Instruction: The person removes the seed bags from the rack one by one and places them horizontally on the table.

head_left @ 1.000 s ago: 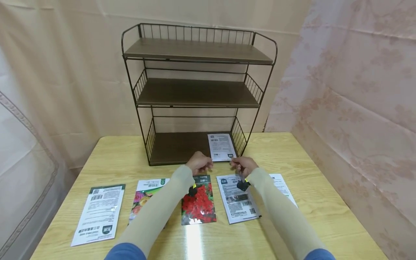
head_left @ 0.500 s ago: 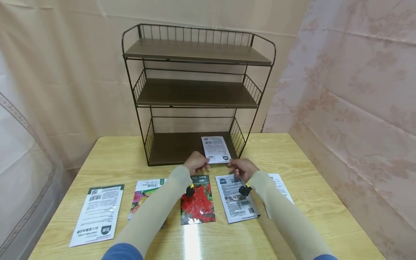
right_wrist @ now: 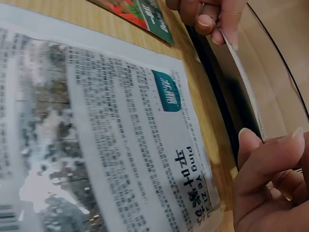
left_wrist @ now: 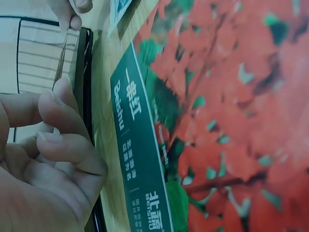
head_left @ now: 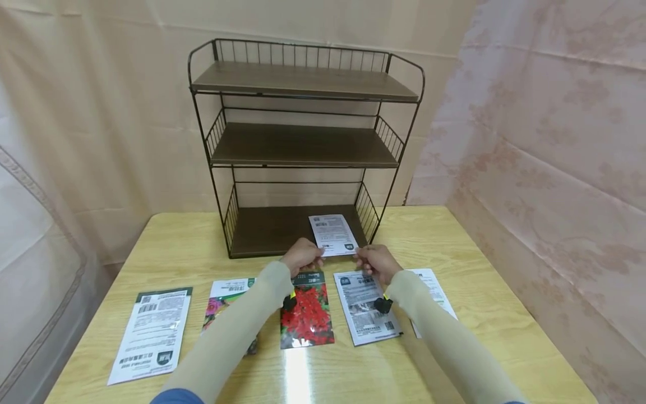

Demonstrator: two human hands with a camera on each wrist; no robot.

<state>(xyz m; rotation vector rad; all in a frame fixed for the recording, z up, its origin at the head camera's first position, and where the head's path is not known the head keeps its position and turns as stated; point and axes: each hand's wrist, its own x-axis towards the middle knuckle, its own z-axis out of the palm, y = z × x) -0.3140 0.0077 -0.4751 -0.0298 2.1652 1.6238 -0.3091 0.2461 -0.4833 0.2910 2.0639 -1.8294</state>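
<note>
A white printed seed packet (head_left: 333, 233) is pinched at its near corners by both hands, over the front right part of the bottom shelf (head_left: 272, 233). My left hand (head_left: 304, 255) grips the left corner; my right hand (head_left: 378, 261) has the right one. Seen nearly edge-on in the right wrist view, the packet (right_wrist: 244, 82) spans the two hands. Whether its far end touches the shelf is hard to tell. Below my left hand lies a red-flower seed packet (head_left: 308, 317). A packet with grey print (head_left: 367, 314) lies under my right wrist.
A three-tier rack (head_left: 303, 146) with dark boards and wire sides stands at the table's back. Farther left on the wooden table (head_left: 166, 241) are a white packet (head_left: 151, 334) and a colourful flower packet (head_left: 219, 306). Another white packet (head_left: 436, 289) lies partly behind my right forearm.
Both hands have drawn the packet slightly left and toward the front edge of the bottom shelf. The packets on the table stay where they were.
</note>
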